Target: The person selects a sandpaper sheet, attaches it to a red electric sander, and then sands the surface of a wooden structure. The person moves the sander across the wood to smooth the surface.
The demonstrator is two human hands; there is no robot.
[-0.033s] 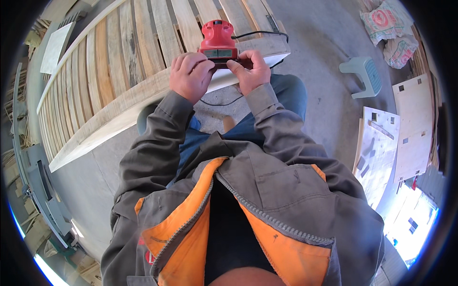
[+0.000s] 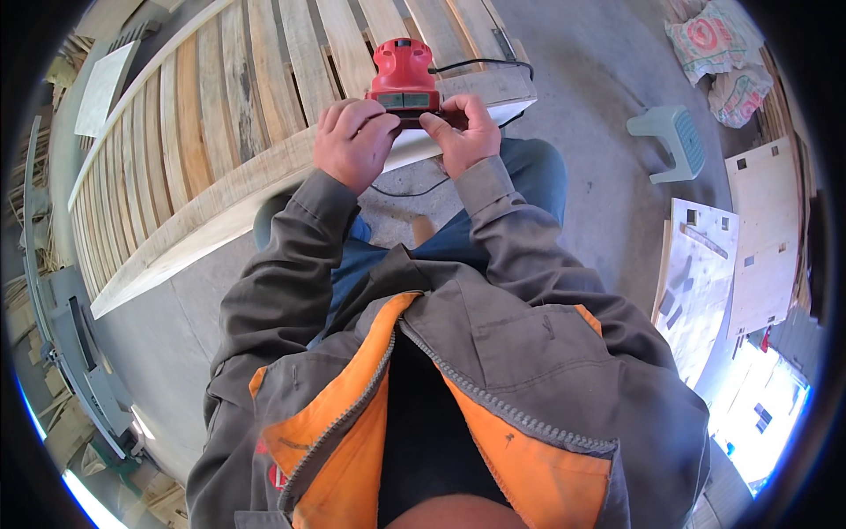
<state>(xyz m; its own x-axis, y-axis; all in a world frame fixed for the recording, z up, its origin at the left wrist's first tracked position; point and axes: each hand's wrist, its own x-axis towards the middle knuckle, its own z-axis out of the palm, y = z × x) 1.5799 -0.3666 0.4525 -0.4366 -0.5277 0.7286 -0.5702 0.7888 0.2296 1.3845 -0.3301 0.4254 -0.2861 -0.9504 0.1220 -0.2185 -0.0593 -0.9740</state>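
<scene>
A red electric sander [image 2: 404, 72] rests at the near edge of a slatted wooden panel [image 2: 238, 97], its black cord trailing off to the right. My left hand [image 2: 354, 145] is closed at the left of the sander's near end, fingers curled against its dark base. On the other side my right hand [image 2: 464, 134] pinches the same base, thumb toward me and forefinger bent over it. Whatever lies under the fingertips, such as the base's edge or a sheet, is too small and covered to make out.
A pale green plastic stool [image 2: 671, 144] stands on the concrete floor [image 2: 599, 212] to the right. Beyond it are printed sacks [image 2: 712, 40] and pale boards with square holes [image 2: 762, 238]. A long metal machine [image 2: 84, 353] and wood scraps line the left. My knees are under the panel's edge.
</scene>
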